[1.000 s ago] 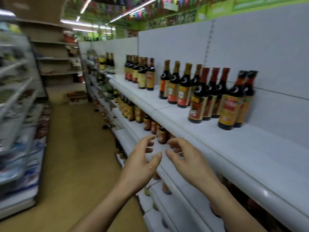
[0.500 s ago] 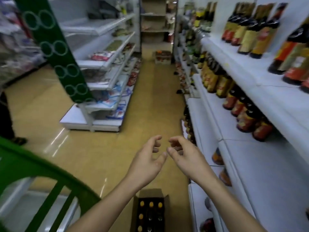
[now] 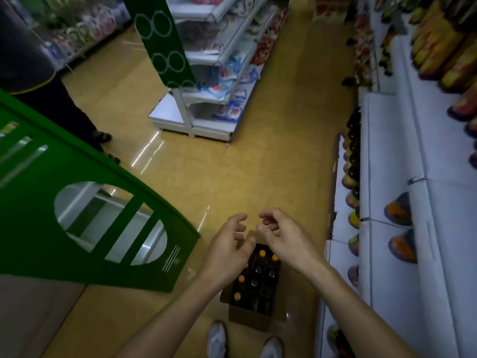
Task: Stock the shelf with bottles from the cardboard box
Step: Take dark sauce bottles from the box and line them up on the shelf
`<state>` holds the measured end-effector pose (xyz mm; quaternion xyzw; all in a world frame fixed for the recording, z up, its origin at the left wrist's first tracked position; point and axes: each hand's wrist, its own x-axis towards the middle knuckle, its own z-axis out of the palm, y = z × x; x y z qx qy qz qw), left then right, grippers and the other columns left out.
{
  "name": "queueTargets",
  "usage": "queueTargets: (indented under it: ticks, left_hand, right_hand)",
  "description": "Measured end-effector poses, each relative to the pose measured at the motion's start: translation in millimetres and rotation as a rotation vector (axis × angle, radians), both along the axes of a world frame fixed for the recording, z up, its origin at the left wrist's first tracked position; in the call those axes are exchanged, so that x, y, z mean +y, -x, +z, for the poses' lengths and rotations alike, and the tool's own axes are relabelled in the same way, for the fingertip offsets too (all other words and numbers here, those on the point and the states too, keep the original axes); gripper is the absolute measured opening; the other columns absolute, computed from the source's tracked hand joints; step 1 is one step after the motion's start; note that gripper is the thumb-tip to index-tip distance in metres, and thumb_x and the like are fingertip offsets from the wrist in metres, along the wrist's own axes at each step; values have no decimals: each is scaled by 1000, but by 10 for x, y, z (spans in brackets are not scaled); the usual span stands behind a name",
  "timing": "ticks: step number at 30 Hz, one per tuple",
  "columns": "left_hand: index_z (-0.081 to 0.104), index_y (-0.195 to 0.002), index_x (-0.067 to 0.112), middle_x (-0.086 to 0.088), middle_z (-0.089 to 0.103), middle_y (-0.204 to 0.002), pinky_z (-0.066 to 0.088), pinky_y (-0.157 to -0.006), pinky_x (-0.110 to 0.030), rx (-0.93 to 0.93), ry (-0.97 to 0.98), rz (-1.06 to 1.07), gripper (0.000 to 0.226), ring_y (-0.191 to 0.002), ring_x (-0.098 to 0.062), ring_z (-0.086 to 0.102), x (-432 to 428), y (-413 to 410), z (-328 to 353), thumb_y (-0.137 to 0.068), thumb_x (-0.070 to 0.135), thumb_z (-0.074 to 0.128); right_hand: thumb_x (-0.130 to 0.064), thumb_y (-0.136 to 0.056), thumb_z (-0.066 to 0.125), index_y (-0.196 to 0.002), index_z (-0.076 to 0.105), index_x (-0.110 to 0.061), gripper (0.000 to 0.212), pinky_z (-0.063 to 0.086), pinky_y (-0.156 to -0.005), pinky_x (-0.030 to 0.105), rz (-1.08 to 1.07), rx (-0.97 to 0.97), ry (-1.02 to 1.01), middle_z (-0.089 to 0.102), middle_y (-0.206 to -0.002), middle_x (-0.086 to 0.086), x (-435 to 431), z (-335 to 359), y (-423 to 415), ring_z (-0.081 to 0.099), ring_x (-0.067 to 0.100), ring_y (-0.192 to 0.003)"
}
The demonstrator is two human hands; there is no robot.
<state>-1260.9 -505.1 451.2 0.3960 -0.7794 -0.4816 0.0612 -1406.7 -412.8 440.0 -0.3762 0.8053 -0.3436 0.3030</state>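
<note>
A shop aisle runs ahead of me, its glossy yellow floor (image 3: 232, 164) lying between a green cut-out panel (image 3: 103, 202) on one side and the long white metal shelf (image 3: 387, 151) on the other. The open brown cardboard box (image 3: 253, 319) stands on the floor just beside the foot of that shelf and just ahead of my white shoes (image 3: 216, 339), I judge so that each lift is short. Inside it the dark bottles with orange and black caps (image 3: 262, 253) stand upright in rows, necks up, ready to be taken by the top.

My left hand (image 3: 227, 251) and right hand (image 3: 286, 241) hover side by side above the far end of the box. The fingers of both are loosely curled and apart, holding nothing and touching no bottle. I read this as the reach for the next bottles. The shelf levels above carry blurred bottles (image 3: 438, 47) with bare stretches between them, so stocking looks unfinished. Another person's legs (image 3: 77, 112) stand well apart from the box, near the panel.
</note>
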Motion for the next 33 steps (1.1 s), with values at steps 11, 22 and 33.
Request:
queueTargets:
  ticks: [11, 22, 33]
  left_hand:
    - [47, -147, 30, 19, 59, -115, 48, -70, -4, -126, -156, -67, 50, -96, 16, 57, 63, -72, -1330, -101, 23, 66]
    - [41, -153, 29, 8, 57, -130, 53, -99, -30, -254, -269, -148, 57, -119, -9, 58, 122, -229, -3067, -101, 27, 64]
    - [34, -157, 28, 2, 55, -137, 53, -99, -33, -369, -252, -212, 61, -122, -13, 58, 56, -331, -4607, -102, 25, 62]
  right_hand:
    - [-37, -100, 61, -134, 58, -24, 36, 55, -92, 31, -104, -185, -159, 63, -124, -5, 318, -1333, -280, 61, 8, -110]
    - [-36, -99, 63, -136, 54, -32, 38, 44, -80, 10, -183, -278, -290, 59, -122, -12, 474, -3029, -555, 56, -3, -106]
    - [-29, -99, 64, -139, 51, -30, 42, 53, -89, 25, -237, -299, -357, 55, -130, -7, 396, -4759, -715, 58, 7, -111]
